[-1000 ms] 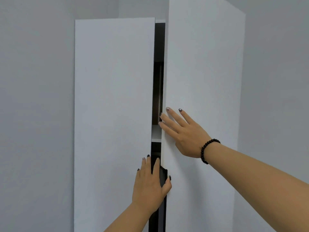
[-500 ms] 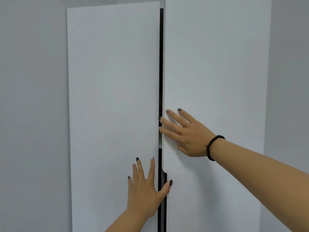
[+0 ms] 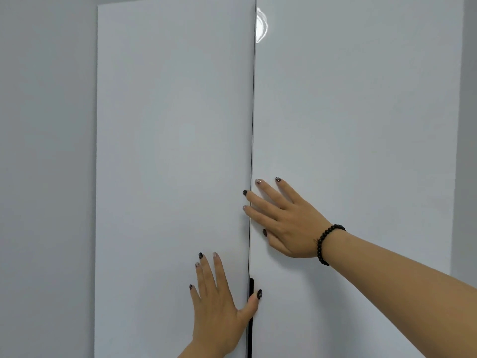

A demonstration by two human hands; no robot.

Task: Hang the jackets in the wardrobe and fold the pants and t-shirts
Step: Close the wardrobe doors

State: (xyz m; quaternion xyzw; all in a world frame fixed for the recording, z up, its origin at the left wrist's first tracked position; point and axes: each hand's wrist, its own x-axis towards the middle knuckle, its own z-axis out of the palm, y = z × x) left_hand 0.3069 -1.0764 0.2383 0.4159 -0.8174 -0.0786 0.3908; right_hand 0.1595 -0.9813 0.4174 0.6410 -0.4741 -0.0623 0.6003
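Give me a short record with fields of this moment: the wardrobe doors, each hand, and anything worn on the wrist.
left door: white, glossy, meets the right door along a thin dark seam
right door: white, glossy
left hand: flat on left door, fingers spread, thumb over the dark handle slot
right hand: flat on right door, fingertips at the seam
bracelet: black beads, right wrist
clothes: none in view
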